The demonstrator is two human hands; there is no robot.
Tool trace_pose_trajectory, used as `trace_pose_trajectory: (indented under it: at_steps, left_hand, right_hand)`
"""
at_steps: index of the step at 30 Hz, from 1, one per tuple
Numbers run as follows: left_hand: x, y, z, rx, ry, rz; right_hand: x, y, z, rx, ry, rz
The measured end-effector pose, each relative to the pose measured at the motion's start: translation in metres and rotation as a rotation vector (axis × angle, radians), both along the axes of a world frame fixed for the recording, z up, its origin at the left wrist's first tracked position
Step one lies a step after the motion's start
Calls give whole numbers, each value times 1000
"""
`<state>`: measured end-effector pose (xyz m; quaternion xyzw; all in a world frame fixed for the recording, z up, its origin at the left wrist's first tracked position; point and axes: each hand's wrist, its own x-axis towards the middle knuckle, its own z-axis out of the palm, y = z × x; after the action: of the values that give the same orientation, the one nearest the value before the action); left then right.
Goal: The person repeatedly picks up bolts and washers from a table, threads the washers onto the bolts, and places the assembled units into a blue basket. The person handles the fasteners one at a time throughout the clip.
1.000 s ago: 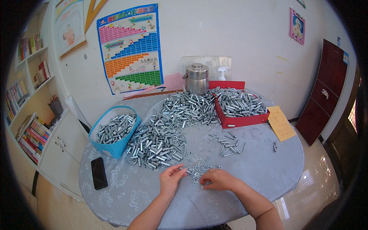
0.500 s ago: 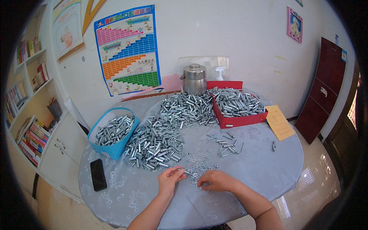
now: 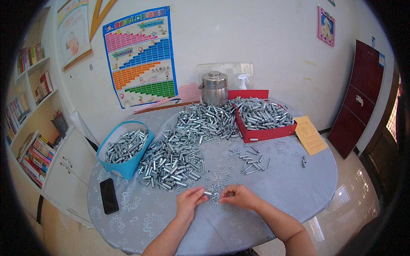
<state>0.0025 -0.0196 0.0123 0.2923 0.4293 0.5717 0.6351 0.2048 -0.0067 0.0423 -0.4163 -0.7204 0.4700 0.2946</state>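
My left hand (image 3: 190, 202) pinches a silvery metal bolt (image 3: 208, 193) between thumb and fingertips, its end pointing right. Close to that end is my right hand (image 3: 237, 197), its thumb and fingers pressed together. Whatever sits in that pinch is too small to make out. Loose washers and nuts (image 3: 216, 187) lie scattered on the cloth between and just beyond both hands. A large heap of similar bolts (image 3: 171, 160) spreads over the table farther off to the left.
A blue bin (image 3: 124, 170) of bolts stands left, a phone (image 3: 109, 196) nearer me. The red box (image 3: 270, 135), also full, is at the back beside a steel canister (image 3: 215, 90). Several bolts (image 3: 253, 161) lie right of centre, near a yellow paper (image 3: 310, 135).
My right hand has lifted from the near side of the washers and come up toward the bolt's end. My left hand keeps its hold on the bolt, which now shows more clearly.
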Motion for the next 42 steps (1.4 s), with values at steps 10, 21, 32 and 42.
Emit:
trace_pose_trajectory:
  at_steps: [10, 21, 32, 42]
  left_hand:
    - [1, -3, -7, -92, -155, -121]
    - [1, -4, -10, -148, -192, -315]
    - [5, -9, -9, -136, -213, -403]
    - [-2, -3, -3, -87, -177, -156]
  right_hand:
    - [-7, 3, -13, 86, 162, -92]
    - [-4, 5, -16, 237, 263, -246]
    - [-3, 4, -8, 269, 237, -143]
    - [14, 15, -8, 485, -369, 67]
